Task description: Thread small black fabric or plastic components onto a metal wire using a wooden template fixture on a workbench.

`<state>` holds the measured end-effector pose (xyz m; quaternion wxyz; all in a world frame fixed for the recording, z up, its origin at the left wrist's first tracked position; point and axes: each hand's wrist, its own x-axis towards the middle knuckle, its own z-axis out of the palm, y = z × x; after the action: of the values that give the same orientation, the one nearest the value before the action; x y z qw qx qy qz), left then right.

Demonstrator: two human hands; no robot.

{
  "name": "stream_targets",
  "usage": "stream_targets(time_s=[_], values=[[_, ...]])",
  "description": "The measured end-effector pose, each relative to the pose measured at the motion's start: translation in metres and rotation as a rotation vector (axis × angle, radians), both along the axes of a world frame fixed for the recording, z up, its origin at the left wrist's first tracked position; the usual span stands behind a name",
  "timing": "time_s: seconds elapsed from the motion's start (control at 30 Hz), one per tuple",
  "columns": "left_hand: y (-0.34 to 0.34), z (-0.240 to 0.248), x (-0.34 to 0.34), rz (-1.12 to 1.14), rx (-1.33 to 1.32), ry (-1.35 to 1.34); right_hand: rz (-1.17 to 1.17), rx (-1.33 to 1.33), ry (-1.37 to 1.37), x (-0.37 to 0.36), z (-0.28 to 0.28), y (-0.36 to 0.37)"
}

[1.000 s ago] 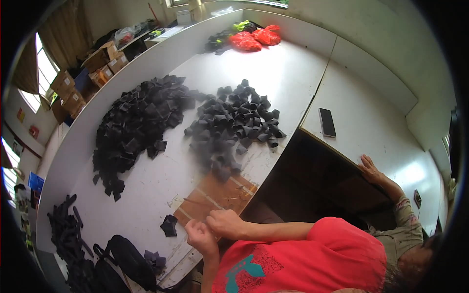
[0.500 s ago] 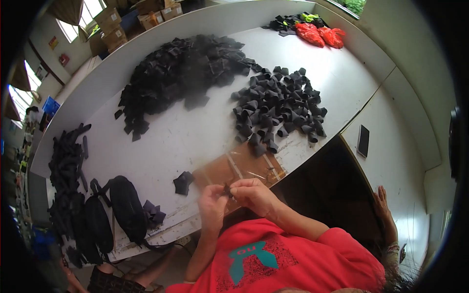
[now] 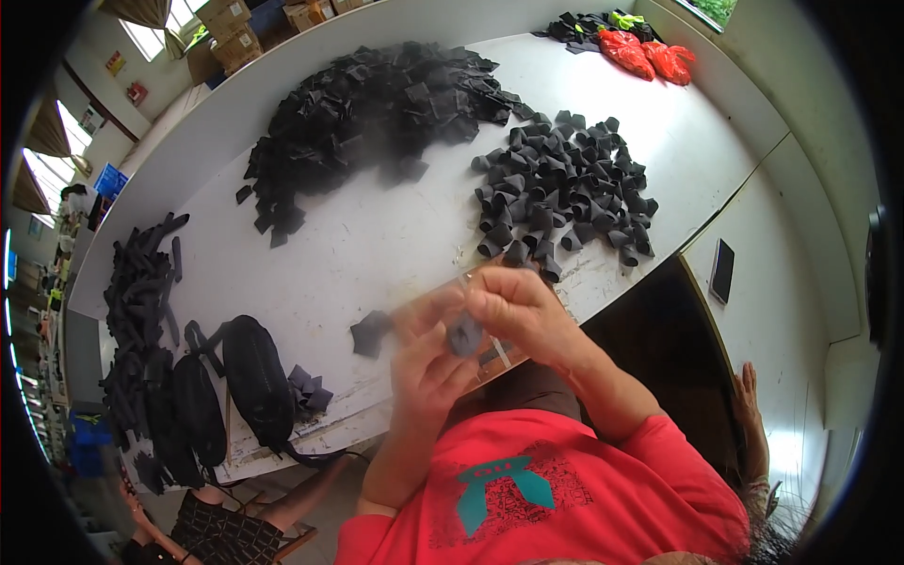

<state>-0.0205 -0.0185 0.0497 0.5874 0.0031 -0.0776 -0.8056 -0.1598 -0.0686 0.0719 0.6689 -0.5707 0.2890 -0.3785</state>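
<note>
Both my hands meet over the near edge of the white table. My left hand [image 3: 428,367] curls its fingers around a small dark grey fabric piece [image 3: 464,334]. From the right, my right hand [image 3: 513,306] is closed on the same piece, thumb and forefinger pinching its upper part. Fingers hide much of the piece. A brown taped cardboard sheet [image 3: 502,352] lies partly covered under my hands. Just left of them rests one flat, many-cornered dark grey fabric piece [image 3: 370,334]. Farther off to the right is a heap of curled dark grey fabric pieces [image 3: 565,188].
A large heap of flat black pieces [image 3: 367,118] lies at the back. Rolled dark strips [image 3: 141,282] and black padded pouches [image 3: 254,381] lie left. A phone [image 3: 722,271] and another person's hand [image 3: 746,400] are right, red plastic bags [image 3: 626,55] far right.
My hands have risen away from my body, and the held fabric piece now shows more between them. The whole view has shifted slightly, moving the table's contents up and right.
</note>
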Motion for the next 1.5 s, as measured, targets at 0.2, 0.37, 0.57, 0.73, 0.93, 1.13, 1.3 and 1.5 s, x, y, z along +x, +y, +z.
stream_targets(time_s=[0.2,0.37,0.57,0.73,0.93,1.13,1.3,1.5], values=[[-0.018,-0.047,0.003,0.061,0.145,-0.339,0.120,0.256,-0.061,-0.002,-0.054,-0.019],[-0.016,-0.030,-0.003,0.177,0.199,-0.551,0.111,0.159,0.021,-0.008,-0.045,-0.024],[-0.019,-0.023,-0.004,0.720,-0.140,-1.480,-0.351,-0.473,0.307,-0.016,-0.048,-0.013],[-0.021,-0.002,0.000,0.707,-0.545,-1.737,-0.416,-0.681,0.428,-0.014,-0.034,0.008],[-0.015,-0.008,0.001,0.811,-0.249,-1.396,-0.436,-0.848,0.395,-0.002,-0.030,0.006],[-0.012,-0.030,0.013,0.726,-0.028,-0.991,-0.491,-0.741,0.364,0.003,-0.032,0.004],[-0.004,-0.039,0.013,0.704,0.000,-1.013,-0.441,-0.747,0.261,0.004,-0.043,0.000],[-0.011,-0.020,0.007,0.771,-0.097,-1.161,-0.446,-0.699,0.283,0.001,-0.047,0.001]])
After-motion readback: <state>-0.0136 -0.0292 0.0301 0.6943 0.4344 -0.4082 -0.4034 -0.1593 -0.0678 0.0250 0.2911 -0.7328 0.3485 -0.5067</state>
